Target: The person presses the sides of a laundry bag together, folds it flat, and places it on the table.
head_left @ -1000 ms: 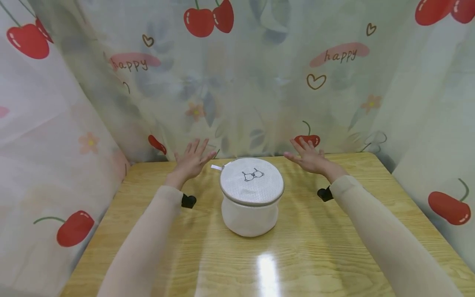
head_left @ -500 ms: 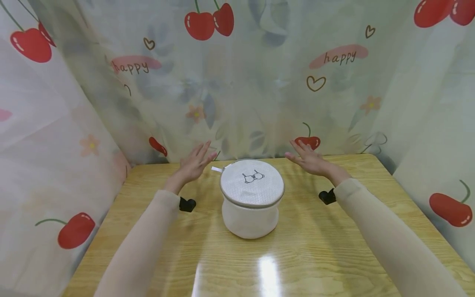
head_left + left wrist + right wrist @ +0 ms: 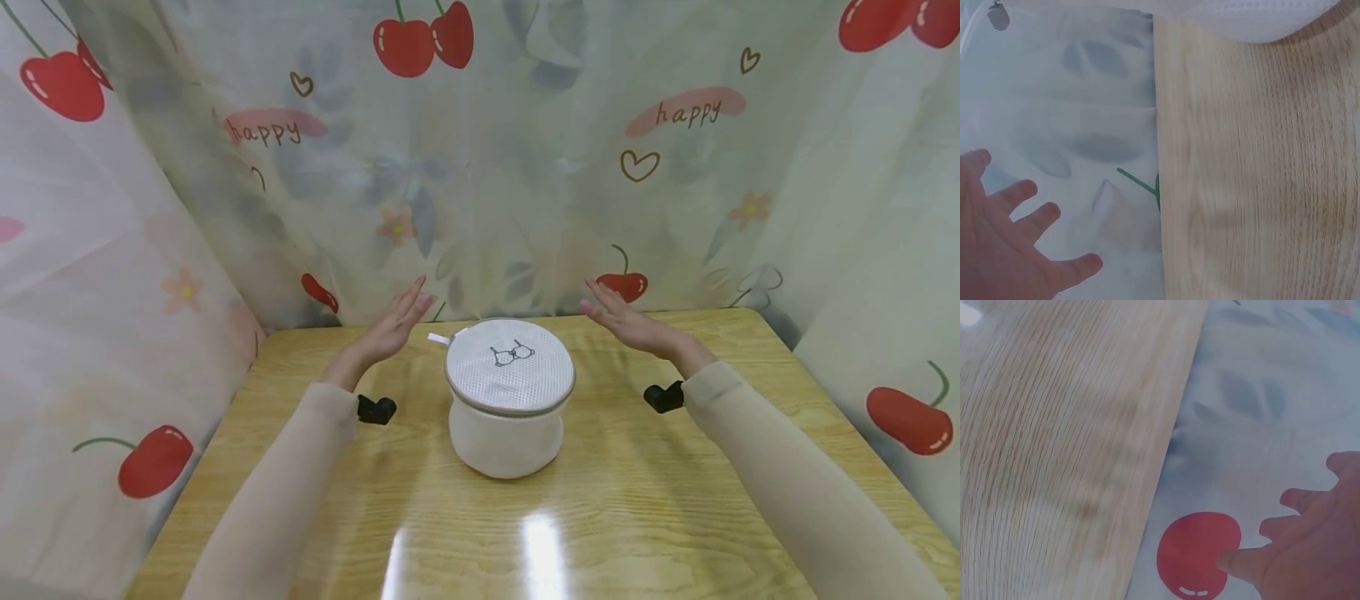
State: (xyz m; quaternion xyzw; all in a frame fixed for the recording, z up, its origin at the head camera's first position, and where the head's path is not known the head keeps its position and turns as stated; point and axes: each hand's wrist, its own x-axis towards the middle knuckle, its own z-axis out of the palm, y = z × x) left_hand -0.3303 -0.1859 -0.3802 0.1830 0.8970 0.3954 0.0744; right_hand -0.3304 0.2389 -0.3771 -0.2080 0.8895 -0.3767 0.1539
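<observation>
Pouch [image 3: 510, 392] sits closed on the tabletop [image 3: 630, 508], curtain [image 3: 510, 200] behind; your left hand [image 3: 391, 326] and right hand [image 3: 632, 326], straight-fingered, hold nothing.

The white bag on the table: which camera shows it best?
The head view: it shows the whole white bag on the table, with nothing in front of it. The left wrist view catches only a cut-off part along the picture's top edge; the right wrist view shows none.

White bag [image 3: 1261, 19] cropped in left-wrist view
</observation>
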